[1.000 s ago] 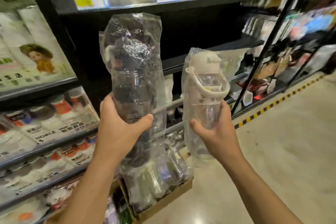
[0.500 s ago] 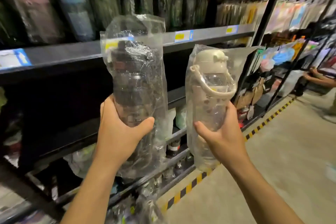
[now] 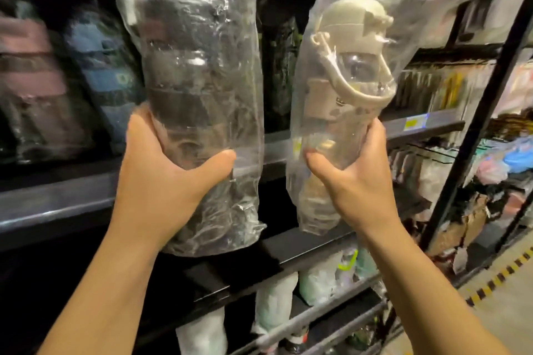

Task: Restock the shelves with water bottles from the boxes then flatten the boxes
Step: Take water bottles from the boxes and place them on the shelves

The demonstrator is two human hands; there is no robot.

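The left hand [image 3: 161, 181] is gripping a bagged dark bottle [image 3: 187, 81], the right hand [image 3: 354, 181] a cream-lidded bottle [image 3: 346, 81]. Both are hovering before the far shelf [image 3: 444, 124], which is seemingly crowded. Stand each upright, minding the slippery wrap.

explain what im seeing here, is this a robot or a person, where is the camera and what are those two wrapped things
No robot here: these are a person's two bare arms. Every picture comes from one wide-angle camera worn on the person's head, looking forward and down, so you see the arms much as they do. The left hand grips a dark bottle wrapped in a crinkled clear bag. The right hand grips a clear bottle with a cream lid and carry loop, also bagged. Both are held roughly upright in front of a dark store shelf. On that shelf stand more bagged items, too blurred to name. A lower shelf holds pale bagged goods. A yellow-and-black stripe marks the floor on the right.
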